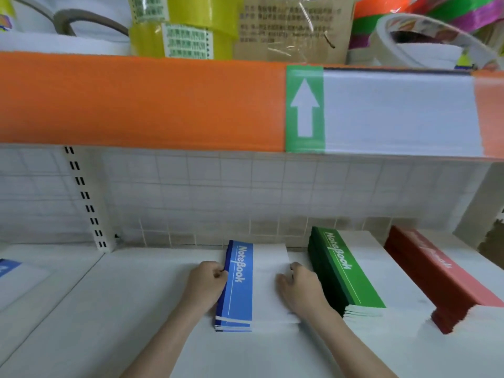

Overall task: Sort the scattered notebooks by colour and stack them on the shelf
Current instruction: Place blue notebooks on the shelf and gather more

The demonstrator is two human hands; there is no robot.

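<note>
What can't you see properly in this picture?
- Head view: left hand fingertips, tucked behind the blue notebook stack.
- Red notebook stack: cover lettering blurred.
- Blue-and-white thing: cut off by the left edge.
- Brown packet print: too blurred to read.
</note>
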